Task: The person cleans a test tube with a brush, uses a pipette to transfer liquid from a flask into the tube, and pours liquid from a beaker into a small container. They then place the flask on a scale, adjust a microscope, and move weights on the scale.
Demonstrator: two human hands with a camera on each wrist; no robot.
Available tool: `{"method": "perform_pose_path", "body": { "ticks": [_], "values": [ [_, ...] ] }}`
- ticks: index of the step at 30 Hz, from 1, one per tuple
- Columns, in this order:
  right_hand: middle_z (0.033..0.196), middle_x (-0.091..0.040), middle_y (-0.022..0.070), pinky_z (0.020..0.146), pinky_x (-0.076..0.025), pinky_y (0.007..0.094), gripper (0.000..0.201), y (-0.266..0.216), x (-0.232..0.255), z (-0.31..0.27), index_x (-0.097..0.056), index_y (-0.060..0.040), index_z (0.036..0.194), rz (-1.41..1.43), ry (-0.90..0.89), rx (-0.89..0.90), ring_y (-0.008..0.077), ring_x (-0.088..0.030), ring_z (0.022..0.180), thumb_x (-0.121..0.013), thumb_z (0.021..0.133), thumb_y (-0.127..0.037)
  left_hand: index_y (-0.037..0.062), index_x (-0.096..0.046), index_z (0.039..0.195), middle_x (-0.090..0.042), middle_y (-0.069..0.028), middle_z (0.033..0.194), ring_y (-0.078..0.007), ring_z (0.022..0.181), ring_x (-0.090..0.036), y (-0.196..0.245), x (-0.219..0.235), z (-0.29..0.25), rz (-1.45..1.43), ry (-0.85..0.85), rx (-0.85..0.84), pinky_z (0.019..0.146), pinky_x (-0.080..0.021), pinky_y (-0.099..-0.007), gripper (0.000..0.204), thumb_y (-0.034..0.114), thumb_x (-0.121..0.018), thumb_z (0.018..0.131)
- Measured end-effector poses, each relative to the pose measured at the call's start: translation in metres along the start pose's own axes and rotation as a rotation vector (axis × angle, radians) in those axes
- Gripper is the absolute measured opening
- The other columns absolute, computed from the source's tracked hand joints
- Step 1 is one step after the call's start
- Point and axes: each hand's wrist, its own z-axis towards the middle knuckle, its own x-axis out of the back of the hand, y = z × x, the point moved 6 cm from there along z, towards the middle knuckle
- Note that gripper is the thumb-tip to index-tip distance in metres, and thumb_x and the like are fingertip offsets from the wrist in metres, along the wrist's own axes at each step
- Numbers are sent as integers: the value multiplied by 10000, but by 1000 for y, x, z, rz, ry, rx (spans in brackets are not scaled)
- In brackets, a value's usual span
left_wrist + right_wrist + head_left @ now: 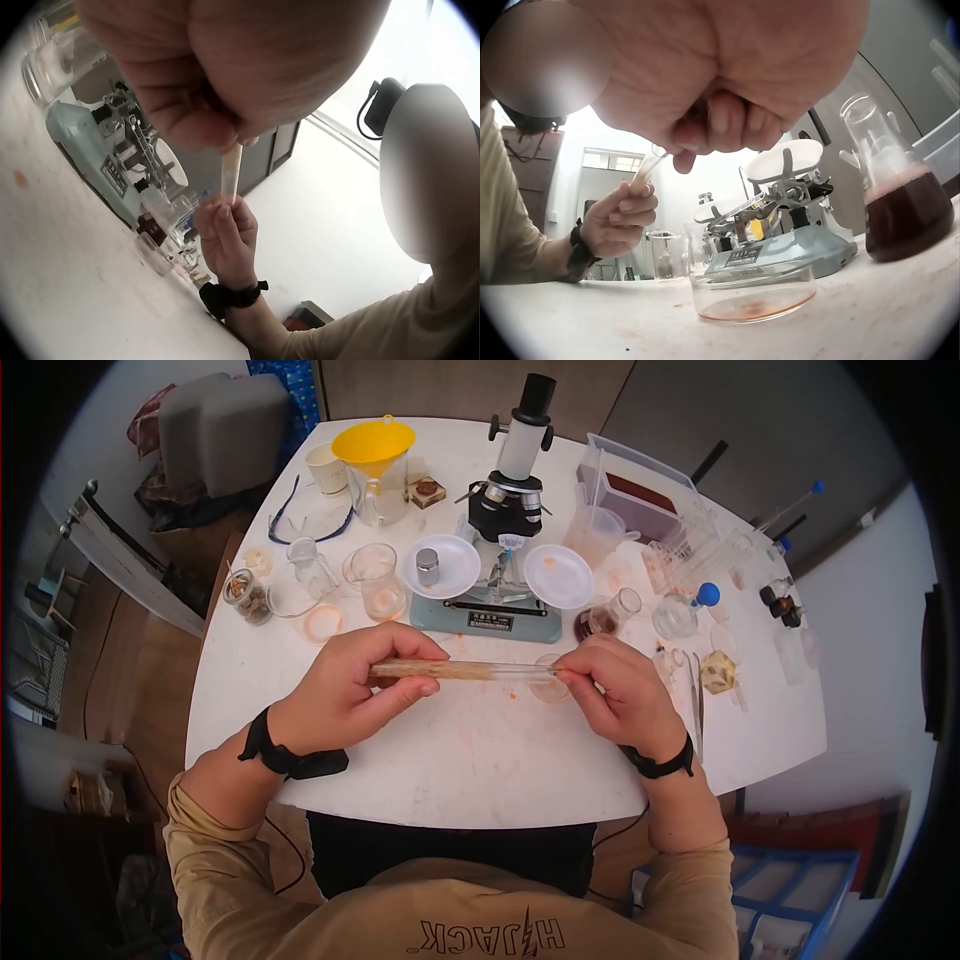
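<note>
A long glass tube with orange-brown matter inside lies level above the white table. My left hand grips its left end with the fingers curled round it. My right hand pinches the right end. In the left wrist view the tube runs from my left hand down to the right hand. In the right wrist view the tube spans from my right hand to the left hand. A shallow glass dish with an orange film sits just under the right hand.
A pale green balance with two white pans stands behind the hands, a metal weight on its left pan. A microscope, a yellow funnel, a flask of dark red liquid, beakers and jars crowd the far half.
</note>
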Motion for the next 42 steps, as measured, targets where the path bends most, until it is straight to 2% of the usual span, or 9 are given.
{"method": "perform_pose_path", "body": {
  "ticks": [3, 9, 16, 24, 28, 31, 33, 36, 42],
  "values": [
    [895, -692, 122, 734, -528, 415, 104, 2, -1, 0, -743, -28, 1070, -13, 7, 17, 333, -671, 830, -787, 984, 12, 17, -777, 1353, -820, -112, 1132, -167, 943, -761, 8, -3, 4, 169, -53, -197, 830, -592, -297, 326, 98, -833, 1043],
    [839, -679, 99, 689, -504, 412, 109, -2, -2, 3, -758, -53, 1007, -77, -5, 86, 319, -657, 767, -847, 945, -41, 48, -861, 1281, -826, -115, 942, -228, 776, -741, 11, -2, 6, 250, -14, -290, 719, -537, -339, 321, 125, -895, 972],
    [720, -635, 58, 547, -459, 417, 121, -8, 4, -5, -769, -94, 985, -149, -6, 131, 291, -600, 586, -881, 939, -99, 44, -877, 1234, -812, -100, 861, -211, 726, -726, 17, -2, 3, 252, 14, -292, 680, -523, -333, 275, 124, -888, 971],
    [767, -681, 72, 584, -510, 395, 101, 0, 18, -6, -757, -95, 972, -92, 8, 35, 301, -667, 650, -858, 968, -100, 15, -882, 1159, -821, -113, 862, -175, 723, -734, 22, 29, 2, 199, 96, -162, 666, -537, -315, 231, 120, -905, 955],
    [795, -710, 82, 614, -532, 377, 75, 0, 22, -7, -763, -85, 970, -68, 3, -9, 293, -692, 679, -836, 984, -74, 0, -874, 1137, -811, -103, 853, -150, 703, -715, 30, 40, 0, 267, 103, -235, 657, -531, -300, 214, 120, -898, 961],
    [812, -723, 97, 631, -538, 359, 65, 6, 39, -12, -767, -64, 975, -54, 91, -76, 289, -696, 688, -830, 986, -57, -20, -863, 1117, -783, -75, 829, -102, 665, -662, 26, 64, -7, 231, 140, -241, 607, -479, -262, 194, 136, -868, 1002],
    [816, -733, 94, 641, -527, 326, 65, 15, 56, -18, -762, -32, 982, -65, 142, -96, 232, -684, 678, -825, 999, -40, -66, -820, 1159, -692, -20, 833, -32, 576, -470, 18, 100, -17, 91, 280, -305, 542, -307, -242, 291, 213, -786, 1082],
    [809, -729, 49, 651, -495, 281, 62, 27, 73, -24, -762, 1, 992, -21, 213, -196, 137, -629, 689, -809, 1026, -21, -88, -784, 1181, -660, -7, 872, -22, 577, -393, 11, 126, -23, -30, 392, -337, 542, -255, -249, 299, 201, -743, 1111],
    [860, -751, 74, 676, -504, 288, 22, 25, 69, -22, -776, 9, 1022, -14, 208, -161, 158, -648, 718, -797, 1019, 1, -88, -776, 1190, -616, 9, 872, -17, 591, -388, 14, 115, -23, 29, 383, -325, 548, -249, -244, 292, 192, -732, 1119]
  ]
}}
